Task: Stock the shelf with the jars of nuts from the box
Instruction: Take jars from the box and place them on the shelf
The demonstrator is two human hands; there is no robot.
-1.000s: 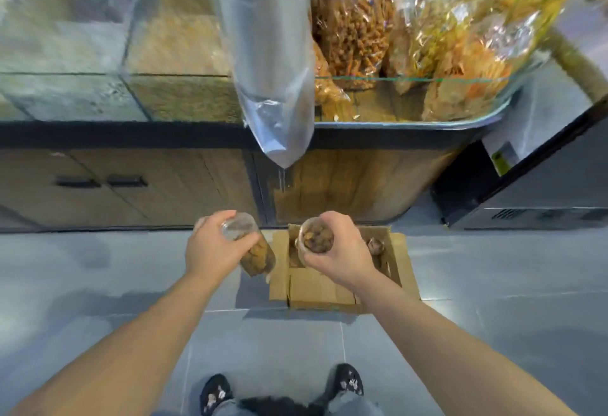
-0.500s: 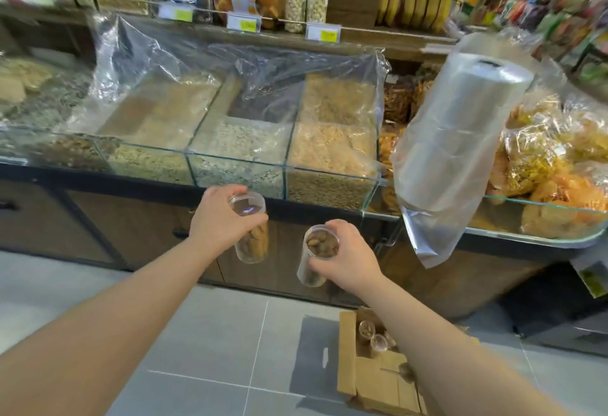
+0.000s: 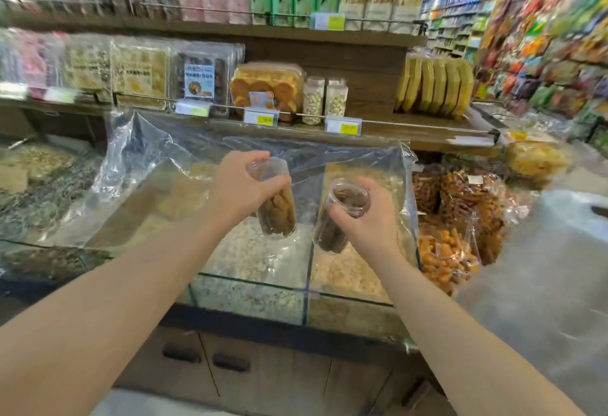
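A: Start on the left. What has the left hand (image 3: 237, 192) got?

B: A clear jar, call it the left jar (image 3: 278, 215). The hand grips it round the upper part, with the fingers curled over the far side near the lid and the thumb round the near side. The hand is closed tight about the jar.

A: How does that jar lie?

B: Nearly upright. The lid end is on top and leans a little to the left. The rounded base hangs clear below the hand, and orange-brown nuts fill the part that shows.

A: And further right?

B: The right hand (image 3: 371, 221) holds the right jar (image 3: 332, 234) at its lid end. Its fingers and thumb are curled round the rim, and the body of the jar sticks out past the hand.

A: Same tilt?

B: No, its long axis slants. The lid is up, to the right and turned toward the camera, and the base points down and to the left. The nuts inside are dark brown.

A: Where are the two jars?

B: Both are in the air, near each other but not touching. They are over the glass bins (image 3: 250, 284), which lie under a plastic sheet (image 3: 158, 152), and below the front edge of the wooden shelf (image 3: 411, 126). On that shelf two jars of pale nuts (image 3: 324, 99) stand upright behind the price tags (image 3: 343, 126).
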